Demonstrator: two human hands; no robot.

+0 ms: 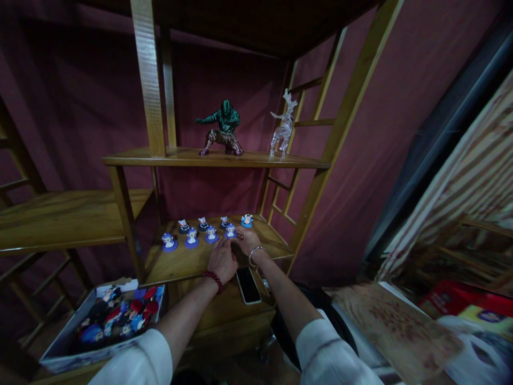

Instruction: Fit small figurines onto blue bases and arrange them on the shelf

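My left hand (223, 260), with a dark red bead bracelet, reaches to the lower shelf, its fingertips at the base of a small white figurine on a purple base (231, 231). From the other side my right hand (246, 241), wearing a pale bangle, closes its fingers at the same figurine. Part of the fingertips is hidden. In the front row to the left stand three like it: one figurine (211, 234), a second figurine (192, 238) and an outer figurine (169, 242). Behind are dark-based figurines (203, 223) and a blue-based figurine (247, 220).
A phone (248, 286) lies below the shelf, under my wrists. At lower left, a box (60, 342) holds many mixed figurines. On the upper shelf (180, 156) stand a green and bronze statue (225, 128) and a clear deer (283, 131). Wooden posts (127, 219) flank the lower shelf.
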